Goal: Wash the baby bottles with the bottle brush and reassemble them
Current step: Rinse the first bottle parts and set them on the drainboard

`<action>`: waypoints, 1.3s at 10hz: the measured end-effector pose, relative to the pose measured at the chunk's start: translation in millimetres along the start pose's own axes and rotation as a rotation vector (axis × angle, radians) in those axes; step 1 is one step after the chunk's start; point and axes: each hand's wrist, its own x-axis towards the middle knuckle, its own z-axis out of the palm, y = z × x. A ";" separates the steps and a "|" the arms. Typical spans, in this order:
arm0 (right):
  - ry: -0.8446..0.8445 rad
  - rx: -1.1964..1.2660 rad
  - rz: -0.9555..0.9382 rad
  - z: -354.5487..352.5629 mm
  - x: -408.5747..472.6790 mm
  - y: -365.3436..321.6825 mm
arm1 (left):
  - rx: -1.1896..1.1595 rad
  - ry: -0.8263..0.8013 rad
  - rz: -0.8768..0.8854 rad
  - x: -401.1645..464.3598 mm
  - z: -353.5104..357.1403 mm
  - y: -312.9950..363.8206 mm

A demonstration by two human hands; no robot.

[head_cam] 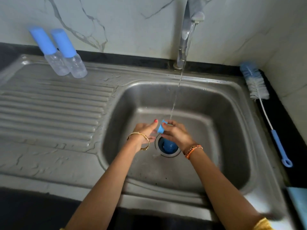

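From the head view, both hands meet over the middle of the steel sink basin [216, 113], just under a thin stream of water [176, 97] falling from the tap [184, 39] at the far edge. The right hand [176, 133] pinches a small blue bottle part [162, 127] between thumb and curled fingers [167, 124], while the left hand [146, 130] lies beside it with straight fingers touching the part's left side. Directly below the hands, another blue piece [167, 146] sits in the drain opening, partly hidden by the right wrist. A gold bangle [139, 140] circles the left wrist and an orange bracelet [193, 150] the right. On the far left, two clear baby bottles [69, 63] with blue caps stand side by side, touching, at the far edge of the ribbed draining board [49, 110], against the marble wall [116, 22]. To the right of the basin, the bottle brush [259, 90] lies on the dark tabletop [282, 127], bristles far, blue handle loop near, well apart from the hands. A pale blue object [299, 206] shows at the near right edge, too cropped to identify.
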 end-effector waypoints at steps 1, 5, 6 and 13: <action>-0.050 0.201 0.135 5.3 0.8 4.8 | 0.005 0.018 0.116 -0.2 -6.1 1.5; -0.130 0.062 0.037 9.7 -5.9 7.3 | -0.127 0.018 0.139 -9.3 -15.0 13.4; -0.122 0.065 0.017 11.4 -9.1 3.9 | -0.122 0.011 0.163 -13.0 -19.0 16.3; -0.005 -1.347 -0.627 112.8 -27.1 -5.3 | -0.005 0.483 0.632 -88.7 -185.2 -0.1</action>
